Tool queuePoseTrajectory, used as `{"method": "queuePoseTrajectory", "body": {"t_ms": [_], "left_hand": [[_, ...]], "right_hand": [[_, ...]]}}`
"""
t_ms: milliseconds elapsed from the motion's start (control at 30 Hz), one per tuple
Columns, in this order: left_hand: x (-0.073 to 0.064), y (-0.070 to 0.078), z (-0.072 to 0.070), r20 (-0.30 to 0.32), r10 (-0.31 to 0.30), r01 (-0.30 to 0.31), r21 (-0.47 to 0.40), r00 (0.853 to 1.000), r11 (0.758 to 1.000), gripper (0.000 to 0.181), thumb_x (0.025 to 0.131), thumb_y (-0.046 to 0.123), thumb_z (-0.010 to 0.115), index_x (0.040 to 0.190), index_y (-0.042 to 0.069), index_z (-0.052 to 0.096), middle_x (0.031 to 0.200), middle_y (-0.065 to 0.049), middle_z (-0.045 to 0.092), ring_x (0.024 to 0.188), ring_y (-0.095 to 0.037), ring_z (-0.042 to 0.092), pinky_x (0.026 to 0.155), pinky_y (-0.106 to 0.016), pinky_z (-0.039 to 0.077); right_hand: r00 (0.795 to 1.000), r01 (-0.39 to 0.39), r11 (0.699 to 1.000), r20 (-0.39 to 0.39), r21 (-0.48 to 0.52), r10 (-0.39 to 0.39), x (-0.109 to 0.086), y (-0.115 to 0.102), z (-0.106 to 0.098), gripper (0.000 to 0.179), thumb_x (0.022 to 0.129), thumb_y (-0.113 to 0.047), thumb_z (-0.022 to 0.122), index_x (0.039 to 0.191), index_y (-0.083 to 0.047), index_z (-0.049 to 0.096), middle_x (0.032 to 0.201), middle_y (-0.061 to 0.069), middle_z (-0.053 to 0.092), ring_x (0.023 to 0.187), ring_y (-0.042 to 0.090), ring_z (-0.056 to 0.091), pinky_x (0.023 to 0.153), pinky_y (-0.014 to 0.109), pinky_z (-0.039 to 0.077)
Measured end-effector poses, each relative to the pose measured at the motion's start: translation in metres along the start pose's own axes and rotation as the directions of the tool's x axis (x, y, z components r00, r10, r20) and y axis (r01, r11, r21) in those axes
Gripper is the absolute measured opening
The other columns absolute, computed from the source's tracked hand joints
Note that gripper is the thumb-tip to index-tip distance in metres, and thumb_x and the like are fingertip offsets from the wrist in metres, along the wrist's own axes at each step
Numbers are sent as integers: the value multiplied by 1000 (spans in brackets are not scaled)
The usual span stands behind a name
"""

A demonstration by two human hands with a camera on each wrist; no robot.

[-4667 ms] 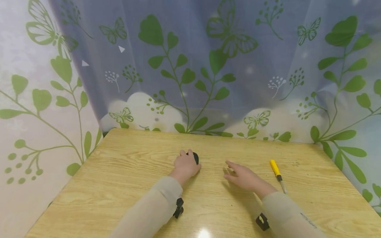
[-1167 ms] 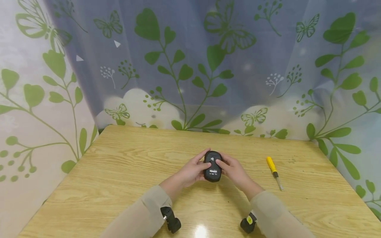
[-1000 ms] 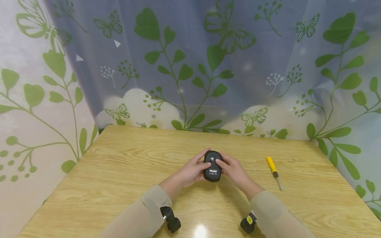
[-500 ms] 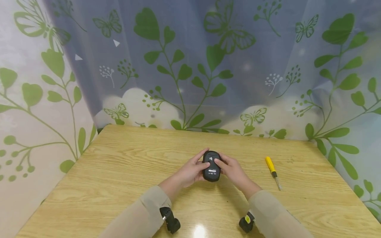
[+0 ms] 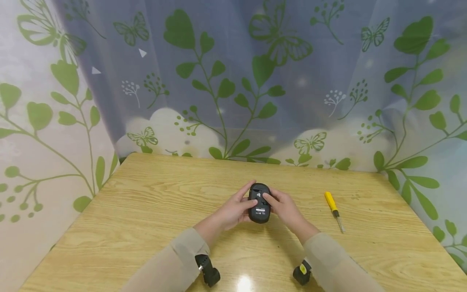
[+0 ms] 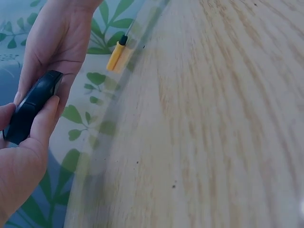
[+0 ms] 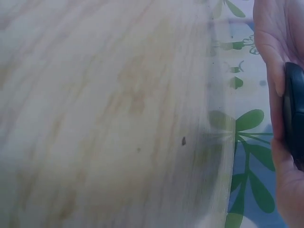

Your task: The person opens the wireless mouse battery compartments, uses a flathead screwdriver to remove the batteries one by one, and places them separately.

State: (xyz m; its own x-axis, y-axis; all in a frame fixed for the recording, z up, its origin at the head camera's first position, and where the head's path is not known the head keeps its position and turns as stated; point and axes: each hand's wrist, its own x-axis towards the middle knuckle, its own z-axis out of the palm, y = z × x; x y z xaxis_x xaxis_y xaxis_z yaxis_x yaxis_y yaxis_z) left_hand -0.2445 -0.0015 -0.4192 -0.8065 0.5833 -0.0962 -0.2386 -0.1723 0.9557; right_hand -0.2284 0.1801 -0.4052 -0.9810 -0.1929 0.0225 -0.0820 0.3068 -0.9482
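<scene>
A black computer mouse (image 5: pixel 260 211) is held up over the table with its underside facing the head camera, showing a white label and small print. Dark gaps show near its far end and beside the right thumb. My left hand (image 5: pixel 233 209) grips its left side, thumb on the underside, index finger along the far left edge. From the right, my right hand (image 5: pixel 288 209) holds it, thumb pressing on the underside. Both wrist views show the mouse (image 6: pixel 33 107) edge-on between the hands; in the right wrist view the mouse (image 7: pixel 294 114) is cut off by the frame.
A screwdriver (image 5: pixel 333 207) with a yellow handle lies on the wooden table (image 5: pixel 164 202), to the right of my right hand. A patterned curtain (image 5: pixel 233 81) hangs behind the table's far edge. Small black cameras (image 5: pixel 208 271) are strapped at both wrists.
Earlier my left hand was over the mouse on the table and my right hand was apart; now both hold it, upturned. Since half a second ago, dark gaps have appeared on its underside.
</scene>
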Motion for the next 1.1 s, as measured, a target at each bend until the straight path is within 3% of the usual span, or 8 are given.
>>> {"method": "queuePoseTrajectory", "body": {"t_ms": [233, 867, 1100], "left_hand": [[0, 0, -1, 12, -4, 4, 6, 1000, 1000, 58, 99, 12, 44, 149, 32, 21, 131, -22, 46, 93, -25, 62, 72, -33, 53], [-3, 1, -1, 8, -19, 19, 24, 1000, 1000, 58, 99, 13, 45, 149, 32, 20, 134, -22, 43, 100, -28, 60, 80, -39, 52], [-6, 2, -1, 19, -24, 24, 23, 1000, 999, 58, 99, 12, 45, 148, 35, 23, 135, -22, 43, 103, -31, 59, 80, -39, 52]], "right_hand": [[999, 1, 1000, 39, 11, -1, -1, 1, -1, 54, 99, -22, 47, 146, -5, 27, 140, 26, 36, 120, 35, 46, 88, 36, 48], [999, 1, 999, 53, 44, -4, -1, 0, -3, 51, 99, -22, 47, 142, 1, 34, 135, 26, 43, 117, 34, 50, 88, 38, 48], [997, -27, 998, 73, -55, 31, 0, -5, -10, 52, 96, -27, 53, 139, -1, 39, 129, 25, 48, 111, 35, 54, 83, 41, 51]]}}
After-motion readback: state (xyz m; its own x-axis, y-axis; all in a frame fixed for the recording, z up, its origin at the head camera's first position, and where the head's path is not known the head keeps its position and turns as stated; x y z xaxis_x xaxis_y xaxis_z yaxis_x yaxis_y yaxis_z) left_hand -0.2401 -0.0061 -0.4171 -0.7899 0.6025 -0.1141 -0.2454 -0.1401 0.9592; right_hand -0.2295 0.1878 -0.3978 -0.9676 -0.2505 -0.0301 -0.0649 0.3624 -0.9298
